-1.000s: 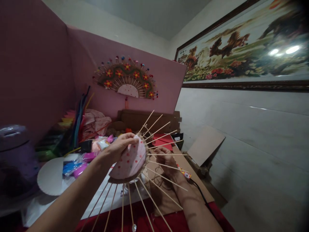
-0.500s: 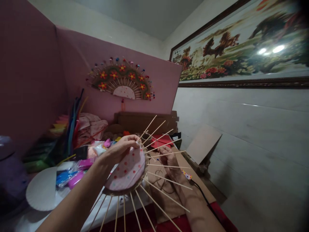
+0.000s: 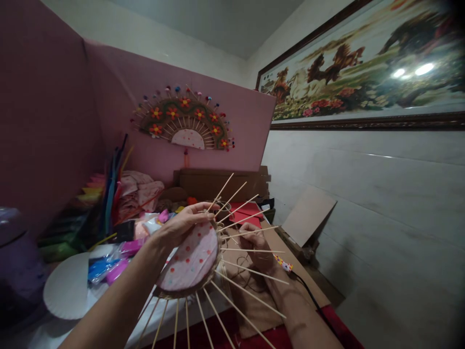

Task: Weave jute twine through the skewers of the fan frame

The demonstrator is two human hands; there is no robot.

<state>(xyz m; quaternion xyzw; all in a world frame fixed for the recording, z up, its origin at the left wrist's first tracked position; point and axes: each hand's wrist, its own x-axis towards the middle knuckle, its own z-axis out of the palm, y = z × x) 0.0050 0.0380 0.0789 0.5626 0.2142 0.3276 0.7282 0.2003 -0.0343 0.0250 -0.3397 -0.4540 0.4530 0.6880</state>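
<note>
My left hand [image 3: 189,222] grips the upper end of a half-round fan frame [image 3: 191,261] covered in white cloth with red and blue dots. Thin wooden sticks [image 3: 250,283] radiate from its curved edge, and twine runs along that edge between them. One finger and the thumb of this hand reach the topmost sticks. Behind the sticks on the right, my right hand [image 3: 257,247] is closed, its fingertips pinched on thin twine [image 3: 244,277] whose loose loops hang below. The pinch itself is partly hidden by the sticks.
A finished fan [image 3: 185,121] with flowers hangs on the pink panel. Left lie bags of coloured clay [image 3: 105,269] and a white paper plate half [image 3: 67,288]. A hot glue gun [image 3: 284,263] with black cord is by my right forearm; red paper [image 3: 247,213] lies behind.
My left fingers have stretched forward over the top sticks. My right hand has shifted slightly, its fingers curling more tightly behind the sticks. The fan frame stays nearly in place.
</note>
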